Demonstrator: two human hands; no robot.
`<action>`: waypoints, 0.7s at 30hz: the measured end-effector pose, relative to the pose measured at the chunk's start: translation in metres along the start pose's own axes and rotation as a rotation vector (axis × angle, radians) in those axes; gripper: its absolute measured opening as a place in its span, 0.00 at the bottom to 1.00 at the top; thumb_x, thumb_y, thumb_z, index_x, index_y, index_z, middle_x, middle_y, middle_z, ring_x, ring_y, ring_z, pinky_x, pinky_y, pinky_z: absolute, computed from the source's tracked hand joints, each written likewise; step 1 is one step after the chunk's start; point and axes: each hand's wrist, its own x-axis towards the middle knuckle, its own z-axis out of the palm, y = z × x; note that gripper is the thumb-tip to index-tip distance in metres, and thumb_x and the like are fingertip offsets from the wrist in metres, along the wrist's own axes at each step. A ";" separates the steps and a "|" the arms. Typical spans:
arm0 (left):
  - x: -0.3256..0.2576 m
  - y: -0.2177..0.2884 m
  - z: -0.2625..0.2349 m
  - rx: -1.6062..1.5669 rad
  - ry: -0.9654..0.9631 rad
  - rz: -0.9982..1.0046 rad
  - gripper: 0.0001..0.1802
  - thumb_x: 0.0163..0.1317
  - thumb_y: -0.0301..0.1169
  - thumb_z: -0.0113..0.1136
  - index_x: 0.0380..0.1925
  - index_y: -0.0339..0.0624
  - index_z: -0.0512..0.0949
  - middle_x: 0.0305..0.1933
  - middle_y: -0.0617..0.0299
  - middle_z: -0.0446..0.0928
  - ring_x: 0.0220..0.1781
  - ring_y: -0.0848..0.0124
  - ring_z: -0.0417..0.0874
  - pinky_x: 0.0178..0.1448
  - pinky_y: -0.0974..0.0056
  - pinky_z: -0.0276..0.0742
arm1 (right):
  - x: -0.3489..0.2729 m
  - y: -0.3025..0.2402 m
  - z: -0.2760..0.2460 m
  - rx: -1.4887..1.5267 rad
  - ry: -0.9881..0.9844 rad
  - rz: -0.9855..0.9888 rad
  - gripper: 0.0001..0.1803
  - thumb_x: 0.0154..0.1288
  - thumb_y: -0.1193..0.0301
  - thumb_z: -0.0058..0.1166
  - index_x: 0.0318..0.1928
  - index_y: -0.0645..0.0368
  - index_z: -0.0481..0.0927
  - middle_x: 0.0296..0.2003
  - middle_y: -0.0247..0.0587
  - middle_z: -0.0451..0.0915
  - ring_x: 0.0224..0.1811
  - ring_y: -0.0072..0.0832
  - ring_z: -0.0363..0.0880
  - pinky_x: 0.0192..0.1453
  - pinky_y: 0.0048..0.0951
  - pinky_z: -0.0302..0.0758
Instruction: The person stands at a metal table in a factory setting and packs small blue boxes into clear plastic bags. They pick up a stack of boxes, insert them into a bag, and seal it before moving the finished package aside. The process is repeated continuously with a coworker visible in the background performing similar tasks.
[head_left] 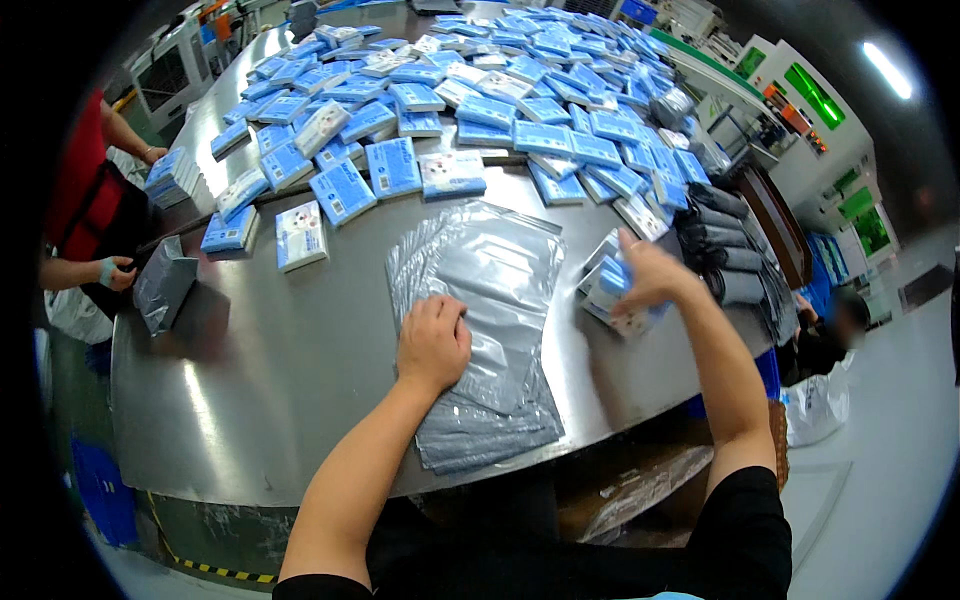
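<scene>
A stack of grey plastic mailer bags [490,300] lies on the steel table [280,370] in front of me. My left hand [433,340] rests on the left side of the stack, fingers curled onto the top bag. My right hand [645,275] grips a flat blue and white box [612,295] at the right of the stack, just above the table. Further back, several more blue and white boxes [450,110] cover the table.
A person in red [85,190] at the left edge holds a grey bag [163,285]. Dark rolled bags [725,240] lie at the right edge. Another person [830,335] sits low at the right. Machines stand behind.
</scene>
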 end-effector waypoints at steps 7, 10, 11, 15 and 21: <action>-0.001 -0.003 0.002 0.063 0.013 0.032 0.13 0.56 0.29 0.57 0.43 0.44 0.78 0.47 0.58 0.76 0.50 0.56 0.76 0.56 0.53 0.72 | -0.026 -0.012 0.019 0.243 0.227 0.045 0.73 0.35 0.55 0.75 0.76 0.65 0.41 0.64 0.70 0.66 0.66 0.55 0.69 0.69 0.37 0.67; -0.001 0.005 0.007 0.180 -0.090 -0.049 0.17 0.58 0.33 0.56 0.48 0.42 0.78 0.55 0.55 0.75 0.58 0.56 0.74 0.62 0.52 0.69 | -0.039 -0.003 0.034 0.500 0.545 0.027 0.71 0.36 0.60 0.77 0.76 0.64 0.43 0.63 0.64 0.68 0.64 0.50 0.71 0.68 0.35 0.68; -0.003 0.011 0.005 0.188 -0.140 -0.099 0.18 0.59 0.34 0.56 0.49 0.42 0.77 0.56 0.54 0.74 0.59 0.56 0.73 0.63 0.52 0.68 | -0.043 -0.004 0.039 0.697 0.663 0.017 0.71 0.36 0.61 0.78 0.76 0.64 0.43 0.63 0.62 0.69 0.63 0.48 0.72 0.67 0.35 0.69; -0.008 0.036 -0.013 0.225 -0.431 -0.258 0.25 0.63 0.41 0.56 0.57 0.40 0.73 0.66 0.48 0.67 0.66 0.53 0.67 0.68 0.50 0.62 | -0.064 -0.020 0.062 1.381 1.093 -0.208 0.61 0.47 0.68 0.77 0.75 0.60 0.47 0.57 0.46 0.73 0.59 0.34 0.73 0.60 0.34 0.75; -0.003 0.074 -0.041 0.261 -0.464 -0.260 0.34 0.66 0.47 0.55 0.65 0.36 0.66 0.69 0.42 0.64 0.69 0.48 0.66 0.72 0.52 0.63 | -0.065 -0.050 0.164 1.017 1.200 -0.140 0.61 0.49 0.71 0.77 0.74 0.60 0.44 0.58 0.44 0.72 0.58 0.35 0.73 0.64 0.37 0.72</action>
